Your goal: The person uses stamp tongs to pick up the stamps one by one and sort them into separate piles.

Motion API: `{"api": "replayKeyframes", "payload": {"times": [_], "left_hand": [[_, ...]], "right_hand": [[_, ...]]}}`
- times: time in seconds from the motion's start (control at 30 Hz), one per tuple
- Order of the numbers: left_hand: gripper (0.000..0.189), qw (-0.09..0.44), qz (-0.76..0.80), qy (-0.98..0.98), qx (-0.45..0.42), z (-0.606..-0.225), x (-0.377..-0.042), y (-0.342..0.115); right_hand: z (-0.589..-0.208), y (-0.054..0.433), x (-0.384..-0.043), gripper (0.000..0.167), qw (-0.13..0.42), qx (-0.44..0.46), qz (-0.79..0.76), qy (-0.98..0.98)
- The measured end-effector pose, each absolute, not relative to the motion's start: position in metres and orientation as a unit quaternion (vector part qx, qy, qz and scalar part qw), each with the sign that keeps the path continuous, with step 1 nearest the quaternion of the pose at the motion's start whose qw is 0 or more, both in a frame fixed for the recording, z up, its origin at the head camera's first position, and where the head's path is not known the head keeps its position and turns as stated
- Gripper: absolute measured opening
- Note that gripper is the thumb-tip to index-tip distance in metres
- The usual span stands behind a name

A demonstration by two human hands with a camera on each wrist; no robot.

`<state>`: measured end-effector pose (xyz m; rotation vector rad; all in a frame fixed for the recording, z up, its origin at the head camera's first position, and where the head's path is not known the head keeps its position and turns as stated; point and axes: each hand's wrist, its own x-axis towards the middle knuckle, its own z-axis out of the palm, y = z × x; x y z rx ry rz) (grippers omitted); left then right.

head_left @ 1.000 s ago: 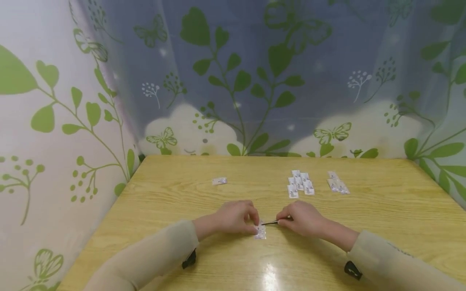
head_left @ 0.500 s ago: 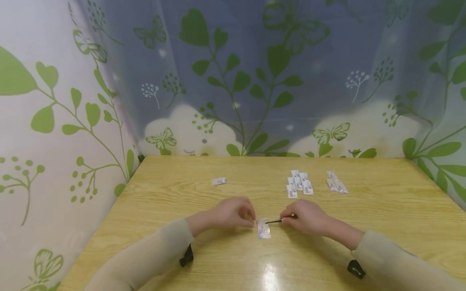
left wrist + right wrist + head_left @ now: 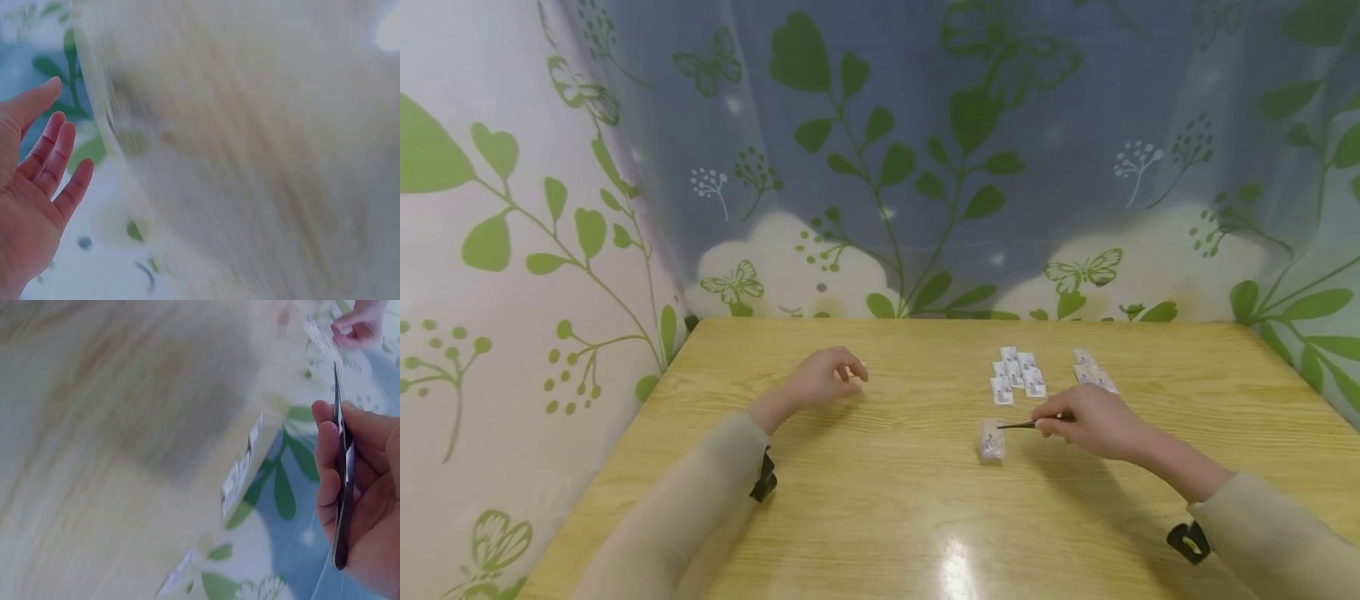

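Note:
My right hand [image 3: 1093,421] pinches dark metal tweezers [image 3: 342,469] between thumb and fingers. A small printed rectangle [image 3: 992,442], pale with a clear shiny look like a thin packet, hangs from the tweezer tips. It shows above the tips in the right wrist view. At the left, my left hand [image 3: 822,379] reaches over the spot of another small pale packet, mostly hidden behind its fingertips. Its fingers are spread and loosely bent in the left wrist view, with nothing visible in them.
Several white printed cards [image 3: 1014,373] lie in an overlapping group at the back of the wooden table [image 3: 850,500]. Right of them sits a smaller group of pale packets [image 3: 1084,375], partly behind my right hand. A leaf-patterned curtain [image 3: 880,208] hangs at the table's back edge.
My left hand has let go of the packet and moved left and back to the other one. My right hand has carried the packet by tweezers to the right and slightly back.

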<state>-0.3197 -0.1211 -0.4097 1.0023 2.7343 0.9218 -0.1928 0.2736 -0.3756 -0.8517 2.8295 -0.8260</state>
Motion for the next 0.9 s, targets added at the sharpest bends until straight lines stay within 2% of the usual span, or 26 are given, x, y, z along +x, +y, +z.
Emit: {"api": "replayKeyframes", "payload": {"times": [0.13, 0.33, 0.57, 0.9], "left_hand": [[0.013, 0.039, 0.299, 0.913, 0.275, -0.411, -0.337, -0.133], [0.012, 0.059, 0.319, 0.920, 0.221, -0.417, -0.350, -0.146], [0.014, 0.089, 0.316, 0.922, 0.203, -0.419, -0.355, -0.146], [0.011, 0.097, 0.281, 0.936, 0.190, -0.421, -0.356, -0.142]], "right_hand": [[-0.369, 0.292, -0.193, 0.018, 0.035, -0.260, -0.267, 0.927], [-0.355, 0.316, -0.191, 0.020, 0.024, -0.243, -0.256, 0.935], [-0.342, 0.341, -0.191, 0.021, 0.012, -0.224, -0.237, 0.945], [-0.345, 0.373, -0.193, 0.022, 0.010, -0.206, -0.219, 0.954]]}}
